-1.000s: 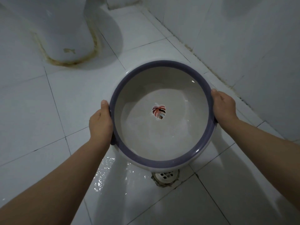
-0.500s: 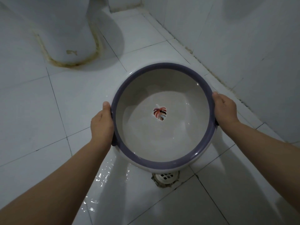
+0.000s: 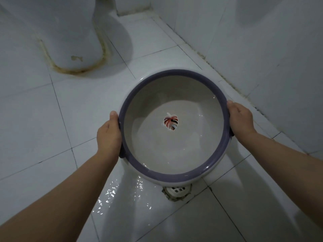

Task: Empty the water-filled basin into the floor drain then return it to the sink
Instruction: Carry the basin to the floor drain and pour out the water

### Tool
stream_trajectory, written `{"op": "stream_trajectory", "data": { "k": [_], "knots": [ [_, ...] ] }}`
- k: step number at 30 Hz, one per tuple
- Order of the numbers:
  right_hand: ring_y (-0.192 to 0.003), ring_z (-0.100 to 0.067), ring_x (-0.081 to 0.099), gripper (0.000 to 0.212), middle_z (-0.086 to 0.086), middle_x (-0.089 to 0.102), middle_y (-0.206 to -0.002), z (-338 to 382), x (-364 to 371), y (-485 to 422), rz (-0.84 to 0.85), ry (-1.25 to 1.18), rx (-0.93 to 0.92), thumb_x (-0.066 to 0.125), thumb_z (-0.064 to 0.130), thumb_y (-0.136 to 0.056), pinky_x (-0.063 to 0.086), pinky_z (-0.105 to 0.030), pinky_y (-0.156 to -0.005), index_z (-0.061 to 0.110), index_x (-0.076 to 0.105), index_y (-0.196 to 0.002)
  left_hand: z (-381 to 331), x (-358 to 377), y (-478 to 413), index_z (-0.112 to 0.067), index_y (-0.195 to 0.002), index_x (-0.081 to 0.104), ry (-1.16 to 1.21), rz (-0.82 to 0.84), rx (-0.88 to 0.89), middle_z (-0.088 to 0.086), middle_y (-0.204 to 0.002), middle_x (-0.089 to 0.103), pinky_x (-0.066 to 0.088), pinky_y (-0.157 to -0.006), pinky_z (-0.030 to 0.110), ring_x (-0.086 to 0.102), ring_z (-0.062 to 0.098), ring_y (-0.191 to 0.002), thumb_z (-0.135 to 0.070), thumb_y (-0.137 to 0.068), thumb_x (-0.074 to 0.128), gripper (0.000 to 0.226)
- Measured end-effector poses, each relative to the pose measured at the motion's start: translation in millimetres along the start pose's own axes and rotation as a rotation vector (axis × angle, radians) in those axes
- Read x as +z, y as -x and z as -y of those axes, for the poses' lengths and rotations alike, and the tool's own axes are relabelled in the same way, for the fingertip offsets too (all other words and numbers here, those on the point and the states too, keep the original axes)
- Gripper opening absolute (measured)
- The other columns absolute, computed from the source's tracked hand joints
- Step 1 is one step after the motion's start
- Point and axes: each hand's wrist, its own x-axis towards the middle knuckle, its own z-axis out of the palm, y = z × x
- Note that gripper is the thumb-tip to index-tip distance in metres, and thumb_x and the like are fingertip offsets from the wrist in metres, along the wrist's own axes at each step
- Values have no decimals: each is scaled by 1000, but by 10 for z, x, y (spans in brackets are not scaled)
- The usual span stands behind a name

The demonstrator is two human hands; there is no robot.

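Note:
I hold a round white basin (image 3: 174, 147) with a purple rim above the tiled floor, a leaf picture on its bottom. My left hand (image 3: 109, 135) grips its left rim and my right hand (image 3: 242, 119) grips its right rim. A thin sheet of water lies in the basin's lower, near part. The white floor drain (image 3: 176, 190) shows just under the basin's near edge, partly hidden by it. Water glistens on the tiles (image 3: 122, 194) left of the drain. The sink is out of view.
A white toilet base (image 3: 70, 41) with a stained seal stands on the floor at the upper left. A tiled wall (image 3: 262, 49) runs along the right side, close to my right hand. White floor tiles spread to the left.
The basin and both hands sit slightly lower in the view. The wet patch on the floor left of the drain has spread nearer to me.

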Motion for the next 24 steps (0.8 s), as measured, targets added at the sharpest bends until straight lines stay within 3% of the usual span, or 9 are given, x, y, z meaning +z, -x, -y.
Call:
{"op": "stream_trajectory", "data": {
  "k": [3,9,14,17,20,24],
  "knots": [
    [-54,-11,41,41,1,44,-58,15,-3,13,-3,14,-2,39,36,-94,35,-17,-45,21,41,-56,1,-4,6,-18,-59,43,3,4,2,5,-62,47,36,-56,31,44,19,-60,-49,-93,24,50],
    [-55,-13,42,41,-1,45,-60,24,-30,18,17,6,8,39,37,-94,33,-26,-50,19,42,-57,13,-14,17,-18,-60,46,11,-6,9,6,-64,51,41,-65,35,48,21,-64,-49,-94,23,51],
    [-52,-12,45,37,-2,49,-61,41,-47,5,34,-82,65,43,37,-92,35,-12,-40,12,50,-66,11,-6,33,-18,-62,47,22,-21,-9,6,-66,52,42,-66,35,49,22,-66,-50,-94,22,52],
    [-44,-2,51,32,0,53,-62,57,-69,-14,57,-156,123,47,37,-90,34,-9,-37,11,57,-74,5,-8,45,-18,-62,48,43,-22,-40,6,-67,52,44,-68,36,51,24,-70,-51,-94,24,51],
    [-48,-3,54,40,-2,56,-66,52,-89,-35,77,-188,196,48,40,-88,40,-14,-45,7,60,-72,-22,-14,51,-17,-60,47,99,-9,-97,6,-66,51,41,-68,39,49,26,-73,-51,-90,31,47],
    [-62,-17,53,55,-8,57,-73,53,-103,-41,74,-202,261,48,45,-84,41,-28,-59,-8,55,-95,-45,-23,72,-18,-60,46,175,17,-178,6,-67,48,39,-63,37,47,26,-74,-50,-84,39,41]
  ]
}}
